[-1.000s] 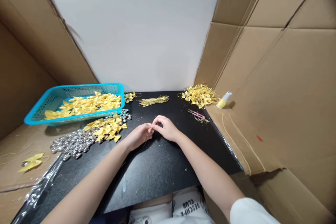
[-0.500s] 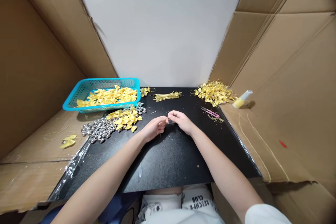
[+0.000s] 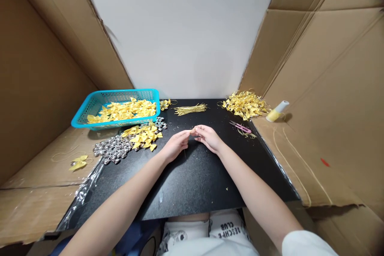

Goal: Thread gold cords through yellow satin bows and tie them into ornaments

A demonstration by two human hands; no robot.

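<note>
Over the middle of the black tabletop, my left hand [image 3: 177, 144] and my right hand [image 3: 209, 138] meet fingertip to fingertip, both pinched. A thin cord [image 3: 185, 153] hangs faintly below the left fingers; its rest is hidden between the fingertips. Beyond the hands lies a bundle of cut gold cords [image 3: 191, 109]. To the left are loose yellow ribbon bows [image 3: 144, 136] beside a heap of silver bells [image 3: 113, 149]. On the right rest pink thread snips [image 3: 241, 127] among cord scraps.
A turquoise basket [image 3: 120, 125] of yellow bows stands at the back left. A pile of bows with cords [image 3: 245, 105] sits back right, near a thread spool [image 3: 276, 112]. One bow with a bell [image 3: 79, 163] lies on the left cardboard. Cardboard walls [image 3: 324, 68] flank the table.
My hands have shifted slightly, the fingertips rising a little and the right fingers spreading more below the pinch. The view has tilted slightly; the things on the table stay put.
</note>
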